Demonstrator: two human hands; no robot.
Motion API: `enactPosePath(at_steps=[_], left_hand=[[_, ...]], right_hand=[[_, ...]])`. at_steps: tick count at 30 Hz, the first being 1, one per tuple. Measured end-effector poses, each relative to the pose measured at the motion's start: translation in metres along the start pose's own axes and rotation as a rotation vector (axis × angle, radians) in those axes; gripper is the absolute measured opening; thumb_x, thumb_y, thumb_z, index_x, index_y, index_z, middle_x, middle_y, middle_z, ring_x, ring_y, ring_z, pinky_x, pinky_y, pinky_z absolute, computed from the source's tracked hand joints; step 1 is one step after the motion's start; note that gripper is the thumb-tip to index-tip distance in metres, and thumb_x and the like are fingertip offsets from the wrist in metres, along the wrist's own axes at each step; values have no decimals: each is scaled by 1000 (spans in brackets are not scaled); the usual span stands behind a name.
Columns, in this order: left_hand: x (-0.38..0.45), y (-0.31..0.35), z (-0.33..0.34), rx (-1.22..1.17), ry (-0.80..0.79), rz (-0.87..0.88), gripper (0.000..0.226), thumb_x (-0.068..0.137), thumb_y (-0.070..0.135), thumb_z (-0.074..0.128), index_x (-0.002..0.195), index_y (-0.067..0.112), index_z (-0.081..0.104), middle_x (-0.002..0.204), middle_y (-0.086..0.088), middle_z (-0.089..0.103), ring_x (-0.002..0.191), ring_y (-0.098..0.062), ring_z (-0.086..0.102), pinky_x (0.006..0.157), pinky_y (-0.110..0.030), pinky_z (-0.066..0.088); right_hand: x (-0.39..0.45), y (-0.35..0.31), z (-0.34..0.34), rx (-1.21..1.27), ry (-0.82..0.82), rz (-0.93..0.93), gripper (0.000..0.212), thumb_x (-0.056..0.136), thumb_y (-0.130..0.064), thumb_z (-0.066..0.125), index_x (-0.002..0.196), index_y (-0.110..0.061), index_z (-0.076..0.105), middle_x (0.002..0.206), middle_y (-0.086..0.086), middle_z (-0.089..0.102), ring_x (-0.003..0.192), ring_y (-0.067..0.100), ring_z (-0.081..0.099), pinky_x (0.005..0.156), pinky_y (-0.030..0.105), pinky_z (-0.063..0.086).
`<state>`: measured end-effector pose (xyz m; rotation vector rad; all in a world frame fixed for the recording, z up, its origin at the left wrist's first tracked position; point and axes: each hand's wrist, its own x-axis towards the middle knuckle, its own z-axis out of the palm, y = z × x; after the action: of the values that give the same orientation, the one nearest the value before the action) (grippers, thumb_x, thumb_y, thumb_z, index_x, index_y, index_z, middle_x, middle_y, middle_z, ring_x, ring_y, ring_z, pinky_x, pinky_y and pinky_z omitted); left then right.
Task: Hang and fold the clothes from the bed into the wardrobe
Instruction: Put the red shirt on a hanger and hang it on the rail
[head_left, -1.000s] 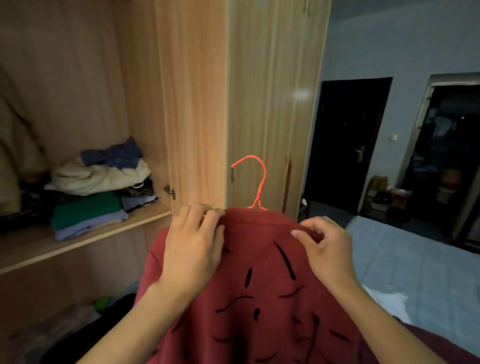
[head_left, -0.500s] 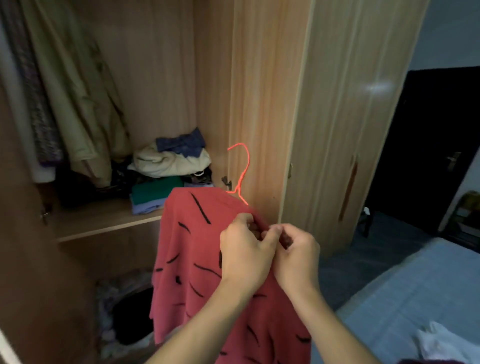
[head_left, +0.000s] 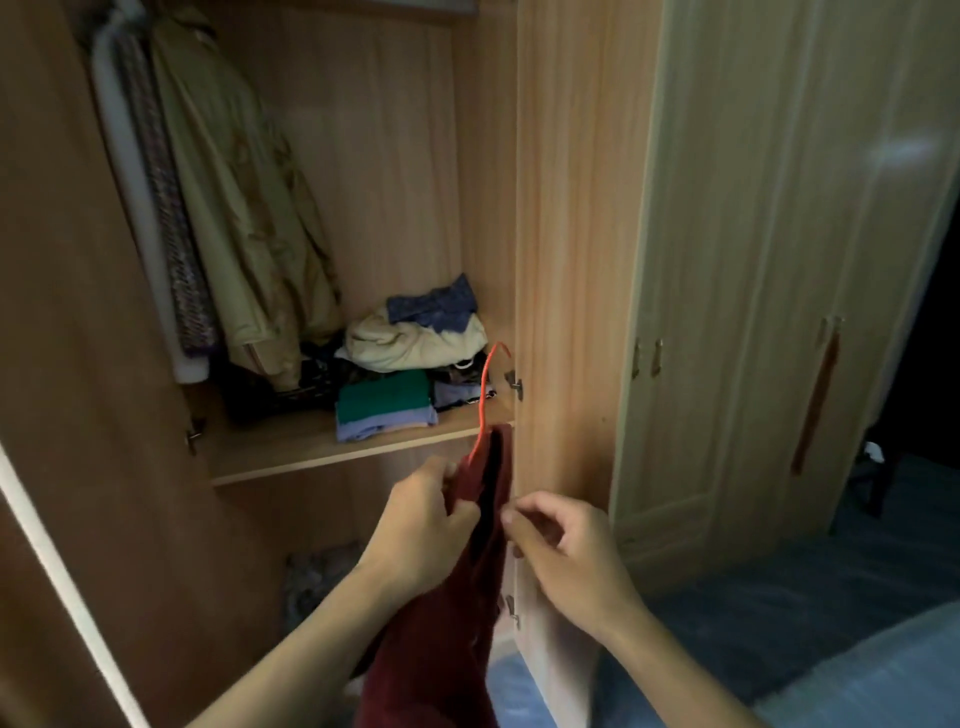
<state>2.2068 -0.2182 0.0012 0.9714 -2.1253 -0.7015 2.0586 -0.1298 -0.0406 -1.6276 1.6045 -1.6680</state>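
I am looking into an open light-wood wardrobe (head_left: 566, 208) in a dim room, its closed cream doors (head_left: 779, 312) off to the right and a corner of the blue-covered bed (head_left: 857, 686) at lower right. On the wardrobe's wooden shelf (head_left: 311, 447) sits a stack of folded clothes (head_left: 410, 364), green and pale blue at the bottom, cream and dark blue on top. To the left of the stack hangs a beige jacket (head_left: 244, 208) beside a patterned garment (head_left: 171, 234). In front of the shelf edge I hold up the dark red garment (head_left: 441, 649) on a thin red wire hanger (head_left: 485, 395), seen edge-on, its hook rising upright before the folded stack. My left hand (head_left: 421, 530) has its fingers clamped on the cloth just below the hanger's neck. My right hand (head_left: 566, 556) is just beside the garment's right edge, its fingers curled with thumb and forefinger together at the fabric; I cannot tell whether they actually pinch it.
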Motion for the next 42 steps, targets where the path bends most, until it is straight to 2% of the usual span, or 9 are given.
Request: enactPosePath(at_steps=[3, 5, 9, 14, 18, 22, 29, 36, 42], left_hand=[[-2, -5, -20, 143, -20, 74, 9, 80, 6, 57, 85, 14, 58, 75, 0, 63, 67, -16, 58, 65, -40, 48], [-3, -7, -36, 259, -26, 178, 16, 80, 5, 58, 85, 20, 54, 81, 4, 59, 75, -17, 56, 70, -39, 46], [-5, -11, -60, 547, -56, 281, 24, 87, 12, 55, 110, 18, 53, 104, 1, 56, 93, -26, 59, 79, -42, 47], [-18, -14, -75, 761, 48, 347, 30, 89, 14, 51, 117, 10, 59, 107, -5, 57, 89, -30, 64, 68, -45, 54], [-24, -29, -83, 833, 179, 451, 27, 81, 4, 57, 107, 6, 65, 96, -5, 59, 83, -26, 61, 66, -40, 55], [-26, -49, -94, 932, 282, 460, 30, 80, 9, 50, 109, 11, 58, 98, -3, 56, 82, -26, 57, 68, -42, 50], [-23, -68, -130, 755, 444, 471, 31, 90, 15, 44, 121, 13, 48, 100, -4, 51, 85, -27, 54, 70, -41, 50], [-11, -70, -171, 524, 548, 554, 30, 91, 21, 52, 116, 4, 54, 108, -2, 52, 96, -14, 53, 94, -6, 34], [-5, -89, -188, 642, 590, 625, 23, 94, 20, 54, 105, 2, 62, 98, -7, 57, 88, -26, 57, 79, -37, 49]], right_hand=[[15, 21, -21, -150, 166, -67, 19, 92, -13, 65, 95, -30, 72, 87, -15, 71, 82, 6, 67, 73, 24, 55], [29, 34, -30, -296, 216, -138, 24, 91, -8, 63, 110, -23, 69, 104, -17, 65, 100, 2, 61, 89, 26, 52], [57, 45, -38, -479, 57, -259, 42, 94, -20, 62, 136, -23, 54, 130, -12, 51, 126, 5, 43, 108, 25, 35], [74, 47, -33, -433, -182, -319, 21, 96, -28, 61, 113, -18, 69, 106, -13, 59, 102, 3, 57, 91, 29, 48], [68, 46, -20, -357, -107, -383, 9, 92, -29, 66, 97, -21, 67, 89, -18, 53, 84, 2, 57, 74, 17, 43], [63, 36, -1, -372, -63, -476, 11, 95, -30, 61, 100, -20, 59, 93, -17, 51, 83, 4, 56, 71, 26, 48], [71, -5, 31, -376, 145, -622, 16, 99, -33, 51, 104, -19, 56, 97, -13, 52, 82, 4, 57, 66, 16, 46], [104, -46, 41, -349, 317, -710, 10, 96, -23, 57, 99, -14, 59, 92, -5, 57, 82, 12, 58, 73, 20, 46], [107, -55, 49, -347, 330, -687, 9, 94, -19, 64, 95, -10, 62, 91, -8, 56, 82, 5, 57, 72, 16, 46]])
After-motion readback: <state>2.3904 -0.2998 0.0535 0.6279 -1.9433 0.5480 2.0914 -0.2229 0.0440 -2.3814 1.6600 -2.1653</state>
